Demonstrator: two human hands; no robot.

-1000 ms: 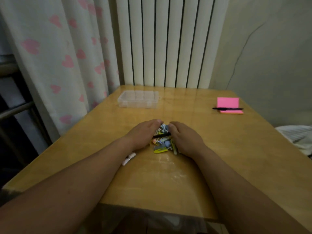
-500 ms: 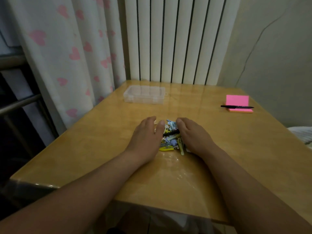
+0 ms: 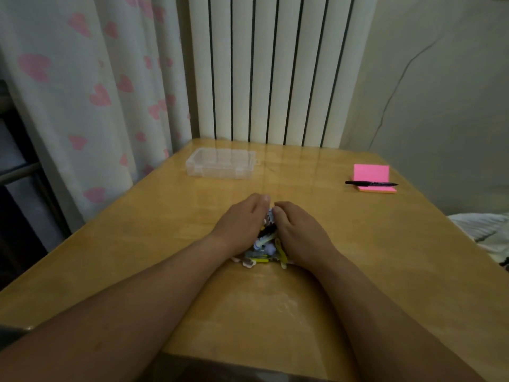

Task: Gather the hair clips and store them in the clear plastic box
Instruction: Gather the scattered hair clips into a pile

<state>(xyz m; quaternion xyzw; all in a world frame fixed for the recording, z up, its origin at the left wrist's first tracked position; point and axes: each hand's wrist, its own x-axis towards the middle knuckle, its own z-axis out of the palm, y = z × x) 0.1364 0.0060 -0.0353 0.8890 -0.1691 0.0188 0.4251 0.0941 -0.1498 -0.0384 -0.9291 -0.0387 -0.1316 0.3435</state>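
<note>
While the left hand (image 3: 242, 223) and right hand (image 3: 298, 234) cup the pile of hair clips (image 3: 265, 248) on the wooden table (image 3: 358, 257), curled fingers squeeze it from both sides. Gathering looks nearly done. Next, lift the clips to the shut clear plastic box (image 3: 220, 167), well apart.

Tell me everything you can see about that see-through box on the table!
The clear plastic box is a flat, see-through rectangle with rounded corners and a little latch tab on its right end. Its lid looks shut, and faint lines inside hint at compartments. It seems empty. It lies flat on the wooden table near the far left corner, close to the curtain. Nothing touches it but the table.
</note>
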